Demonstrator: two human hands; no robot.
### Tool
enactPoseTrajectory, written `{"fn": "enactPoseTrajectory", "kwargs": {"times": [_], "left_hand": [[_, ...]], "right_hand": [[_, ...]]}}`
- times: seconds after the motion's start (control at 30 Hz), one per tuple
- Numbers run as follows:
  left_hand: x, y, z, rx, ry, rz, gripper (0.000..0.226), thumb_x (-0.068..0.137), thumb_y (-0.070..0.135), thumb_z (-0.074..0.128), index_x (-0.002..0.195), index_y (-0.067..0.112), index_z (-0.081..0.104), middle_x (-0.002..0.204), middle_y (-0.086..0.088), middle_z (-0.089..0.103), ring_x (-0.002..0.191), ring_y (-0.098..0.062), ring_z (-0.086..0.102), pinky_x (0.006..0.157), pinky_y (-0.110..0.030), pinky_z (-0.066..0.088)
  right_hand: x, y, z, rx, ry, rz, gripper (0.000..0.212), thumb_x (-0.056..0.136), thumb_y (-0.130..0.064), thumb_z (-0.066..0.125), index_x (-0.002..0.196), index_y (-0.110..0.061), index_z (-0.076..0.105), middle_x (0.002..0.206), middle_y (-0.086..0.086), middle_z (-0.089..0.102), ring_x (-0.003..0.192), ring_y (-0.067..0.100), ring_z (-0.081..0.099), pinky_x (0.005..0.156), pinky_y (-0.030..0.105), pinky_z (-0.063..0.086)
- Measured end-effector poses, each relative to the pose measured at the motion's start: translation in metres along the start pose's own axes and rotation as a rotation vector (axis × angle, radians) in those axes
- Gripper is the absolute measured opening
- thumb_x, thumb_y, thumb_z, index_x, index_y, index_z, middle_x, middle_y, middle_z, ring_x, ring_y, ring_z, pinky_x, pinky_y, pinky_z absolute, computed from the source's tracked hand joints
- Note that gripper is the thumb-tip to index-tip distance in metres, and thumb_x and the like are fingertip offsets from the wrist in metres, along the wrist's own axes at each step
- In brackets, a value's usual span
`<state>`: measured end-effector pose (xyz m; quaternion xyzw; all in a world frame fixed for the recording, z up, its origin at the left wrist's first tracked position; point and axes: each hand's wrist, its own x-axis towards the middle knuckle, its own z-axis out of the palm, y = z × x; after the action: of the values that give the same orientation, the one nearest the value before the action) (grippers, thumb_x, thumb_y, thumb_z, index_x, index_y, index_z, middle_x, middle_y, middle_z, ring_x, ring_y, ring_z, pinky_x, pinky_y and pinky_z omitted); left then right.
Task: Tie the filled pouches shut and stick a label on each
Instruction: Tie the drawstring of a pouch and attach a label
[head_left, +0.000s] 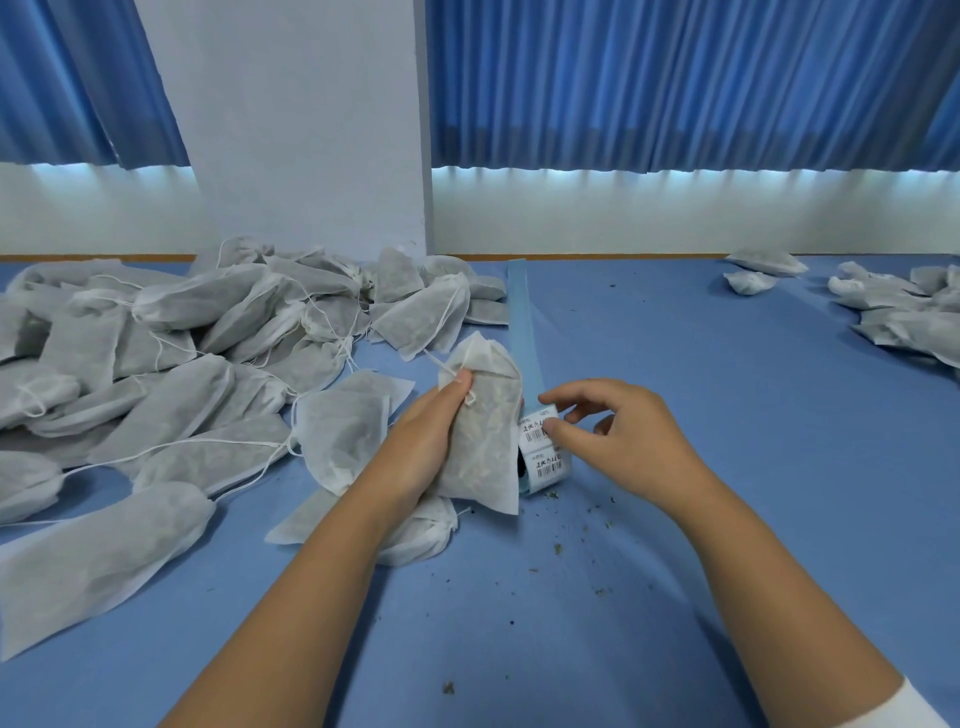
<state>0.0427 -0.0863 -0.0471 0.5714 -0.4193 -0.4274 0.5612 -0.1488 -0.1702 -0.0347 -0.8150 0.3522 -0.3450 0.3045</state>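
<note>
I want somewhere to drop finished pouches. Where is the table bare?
The widest bare stretch of table lies between the label roll and the small heap at the far right. The near edge between the forearms is free too, apart from crumbs. The left side is crowded: the big pile reaches up to the left hand and its pouch.

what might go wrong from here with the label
1. The right hand pinches a label off the roll while nothing steadies the roll, so it may lift or shift and the label could crease or tear.
2. The left hand holds the pouch upright in the air; its lumpy face may wrinkle the label.
3. Crumbs on the table could foul the adhesive.
</note>
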Motion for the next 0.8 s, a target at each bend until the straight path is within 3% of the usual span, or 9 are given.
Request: {"fn": "enactPoseTrajectory", "kwargs": {"times": [0.1,0.2,0.3,0.4,0.53,0.7,0.8], "left_hand": [[-0.002,0.001,0.002,0.032,0.008,0.010,0.063,0.078,0.076,0.050,0.118,0.031,0.071,0.118,0.005,0.073,0.114,-0.015,0.066,0.107,-0.045,0.043],[-0.005,0.001,0.005,0.095,0.019,0.056,0.048,0.083,0.075,0.047,0.110,0.044,0.071,0.111,0.016,0.073,0.105,-0.002,0.068,0.094,-0.032,0.046],[-0.009,0.002,0.008,0.136,0.040,0.104,0.028,0.094,0.066,0.043,0.104,0.055,0.067,0.105,0.026,0.072,0.096,0.009,0.066,0.082,-0.020,0.043],[-0.011,0.004,0.010,0.131,0.042,0.150,0.025,0.100,0.056,0.042,0.101,0.056,0.067,0.105,0.026,0.071,0.098,0.009,0.065,0.080,-0.017,0.045],[-0.013,0.002,0.013,0.189,0.023,0.181,0.029,0.101,0.051,0.043,0.100,0.040,0.070,0.100,0.025,0.071,0.094,0.009,0.065,0.070,-0.004,0.045],[-0.014,-0.001,0.013,0.363,0.020,0.260,0.038,0.101,0.048,0.041,0.095,0.019,0.064,0.093,0.009,0.070,0.084,0.005,0.061,0.070,-0.006,0.042],[-0.015,0.001,0.014,0.401,0.028,0.283,0.036,0.103,0.046,0.040,0.089,0.019,0.060,0.086,0.011,0.067,0.076,0.007,0.058,0.069,-0.007,0.042]], "right_hand": [[0.001,0.001,0.000,-0.061,0.014,-0.008,0.019,0.081,-0.022,0.077,0.097,-0.031,0.074,0.093,-0.014,0.069,0.085,-0.007,0.060,0.069,0.004,0.040],[0.000,0.000,0.000,-0.118,0.023,-0.036,0.021,0.082,-0.024,0.076,0.103,-0.029,0.074,0.094,-0.017,0.068,0.086,-0.009,0.059,0.070,0.002,0.039],[0.000,-0.001,0.000,-0.162,0.016,-0.056,0.019,0.085,-0.026,0.074,0.104,-0.028,0.073,0.095,-0.020,0.069,0.085,-0.008,0.060,0.069,0.003,0.038],[0.000,-0.001,0.001,-0.245,0.025,-0.079,0.017,0.087,-0.029,0.071,0.104,-0.027,0.073,0.093,-0.020,0.062,0.084,-0.004,0.057,0.068,0.004,0.036],[-0.002,-0.002,0.002,-0.316,-0.009,-0.114,0.017,0.089,-0.027,0.068,0.105,-0.022,0.073,0.099,-0.010,0.058,0.087,0.003,0.051,0.075,0.013,0.036],[-0.003,-0.005,0.001,-0.343,-0.039,-0.108,0.020,0.092,-0.031,0.064,0.108,-0.022,0.072,0.096,-0.010,0.057,0.090,0.006,0.052,0.080,0.020,0.042],[-0.003,-0.007,0.001,-0.337,-0.025,-0.112,0.020,0.092,-0.028,0.065,0.109,-0.020,0.073,0.100,-0.007,0.058,0.094,0.008,0.053,0.084,0.024,0.045]]}}
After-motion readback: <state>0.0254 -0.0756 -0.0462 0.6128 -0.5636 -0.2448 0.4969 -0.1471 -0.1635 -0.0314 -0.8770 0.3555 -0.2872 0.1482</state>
